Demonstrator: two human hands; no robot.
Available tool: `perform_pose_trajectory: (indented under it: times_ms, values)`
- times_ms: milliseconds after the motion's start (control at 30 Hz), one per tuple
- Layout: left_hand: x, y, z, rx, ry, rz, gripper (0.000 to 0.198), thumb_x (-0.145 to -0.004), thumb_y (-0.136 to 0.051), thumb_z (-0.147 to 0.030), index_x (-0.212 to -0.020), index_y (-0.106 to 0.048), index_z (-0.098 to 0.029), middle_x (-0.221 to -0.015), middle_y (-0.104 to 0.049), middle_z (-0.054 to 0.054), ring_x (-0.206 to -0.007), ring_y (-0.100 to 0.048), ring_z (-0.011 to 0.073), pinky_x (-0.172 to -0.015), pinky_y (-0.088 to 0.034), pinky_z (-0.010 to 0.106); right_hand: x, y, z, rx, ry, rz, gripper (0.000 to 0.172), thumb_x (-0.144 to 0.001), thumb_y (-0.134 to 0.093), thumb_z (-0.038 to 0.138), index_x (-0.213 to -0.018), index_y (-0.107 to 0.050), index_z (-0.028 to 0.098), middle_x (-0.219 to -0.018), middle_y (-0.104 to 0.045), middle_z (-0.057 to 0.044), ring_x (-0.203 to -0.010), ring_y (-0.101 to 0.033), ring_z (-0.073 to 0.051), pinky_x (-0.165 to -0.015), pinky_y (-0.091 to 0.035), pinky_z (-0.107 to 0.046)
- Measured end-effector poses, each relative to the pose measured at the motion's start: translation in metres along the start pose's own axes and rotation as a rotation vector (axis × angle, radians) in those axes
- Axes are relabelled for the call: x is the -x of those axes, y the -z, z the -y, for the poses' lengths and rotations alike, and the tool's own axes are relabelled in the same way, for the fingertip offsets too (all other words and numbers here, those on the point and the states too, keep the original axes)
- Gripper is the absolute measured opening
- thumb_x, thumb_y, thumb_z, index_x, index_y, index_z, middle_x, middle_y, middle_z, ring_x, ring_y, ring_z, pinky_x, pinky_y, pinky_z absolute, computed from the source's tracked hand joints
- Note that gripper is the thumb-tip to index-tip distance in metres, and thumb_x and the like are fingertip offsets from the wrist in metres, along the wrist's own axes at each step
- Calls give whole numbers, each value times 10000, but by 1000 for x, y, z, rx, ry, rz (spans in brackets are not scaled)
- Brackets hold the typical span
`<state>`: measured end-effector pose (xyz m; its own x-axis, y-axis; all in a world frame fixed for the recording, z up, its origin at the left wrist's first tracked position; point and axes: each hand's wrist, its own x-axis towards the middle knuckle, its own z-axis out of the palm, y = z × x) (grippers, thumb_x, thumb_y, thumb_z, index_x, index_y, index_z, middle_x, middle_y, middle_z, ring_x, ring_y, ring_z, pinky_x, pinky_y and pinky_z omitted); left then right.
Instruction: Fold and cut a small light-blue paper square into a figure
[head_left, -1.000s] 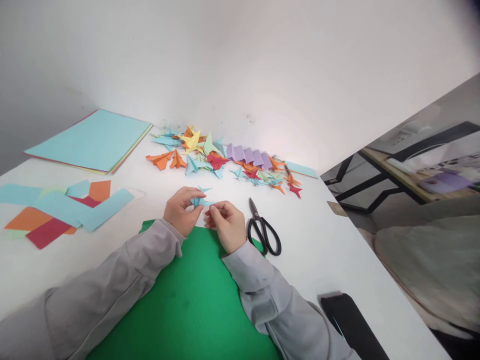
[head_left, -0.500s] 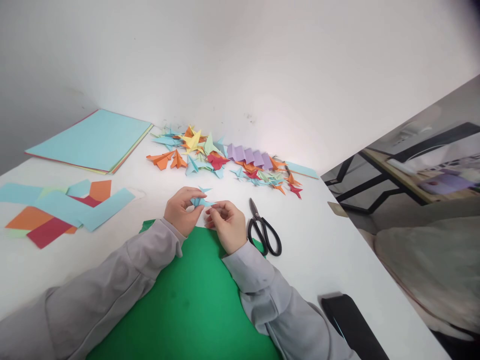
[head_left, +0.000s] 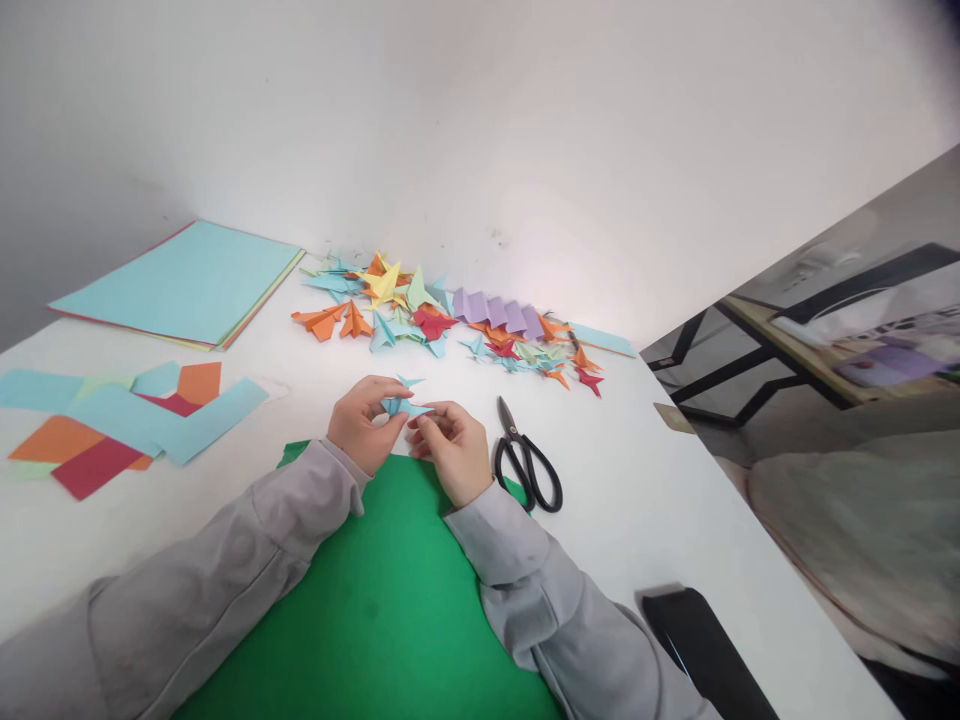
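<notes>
A small folded light-blue paper figure (head_left: 400, 405) is held between my two hands, above the far edge of a green sheet (head_left: 367, 590). My left hand (head_left: 365, 425) pinches its left part between thumb and fingers. On the other side, the thumb and fingertips of my right hand (head_left: 454, 448) are at its pointed right end. Just beyond my left fingertips another light-blue folded tip (head_left: 409, 381) shows; whether it belongs to the same figure I cannot tell. Black-handled scissors (head_left: 528, 460) lie to the right of my right hand, blades pointing away.
Folded paper figures (head_left: 384, 283) in several colours lie along the wall, with a pleated purple strip (head_left: 499, 312) among them. Coloured paper pieces (head_left: 120, 415) are at left, before a stack of sheets (head_left: 187, 285). A black phone-like object (head_left: 701, 640) lies at front right.
My right fingertips have shifted slightly along the pointed end of the blue paper figure, so more of it shows. Both hands otherwise keep their places.
</notes>
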<state>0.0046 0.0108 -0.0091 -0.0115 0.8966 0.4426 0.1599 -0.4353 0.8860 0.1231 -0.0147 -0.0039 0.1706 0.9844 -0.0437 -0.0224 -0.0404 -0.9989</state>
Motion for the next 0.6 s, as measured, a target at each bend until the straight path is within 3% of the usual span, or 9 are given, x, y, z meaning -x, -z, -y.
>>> perform_pose_trajectory:
  times_ms: [233,600]
  values:
    - [-1,0,-1,12,6,-34,171,-608,-616,-108,-760,-659,-174,-869,-627,62,-824,-604,161,-579,-502,222,0,1,0,-21,-21,-7,148,-643,-601,299,-704,-548,176,-603,-619,11,-493,-568,-116,-411,-477,-221]
    - [-1,0,-2,-8,18,-32,174,-603,-621,-95,-757,-655,-167,-851,-634,55,-768,-603,146,-548,-493,214,-1,3,0,-50,-47,96,216,-712,-542,369,-659,-568,161,-619,-656,-17,-469,-566,-96,-420,-448,-196]
